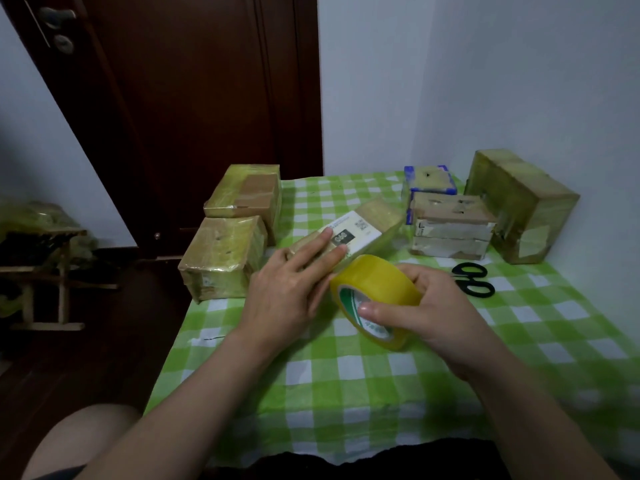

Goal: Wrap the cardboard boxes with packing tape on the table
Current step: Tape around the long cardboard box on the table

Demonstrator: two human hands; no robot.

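A small cardboard box (372, 221) with a white printed label lies slantwise in the middle of the table. My left hand (291, 289) rests flat on its near end, fingers straight along the top. Just to the right, my right hand (433, 310) grips a roll of yellowish packing tape (377, 296), thumb through the core, with the roll held close against the box's near corner. Whether a strip runs from the roll to the box I cannot tell.
Two taped boxes (225, 258) (247, 195) stand at the table's left edge. At the back right sit a blue-edged box (429, 180), a worn box (450, 226) and a large taped box (519, 206). Black scissors (472, 278) lie right of my hand. The green checked cloth (346, 375) covers the table (554, 323).
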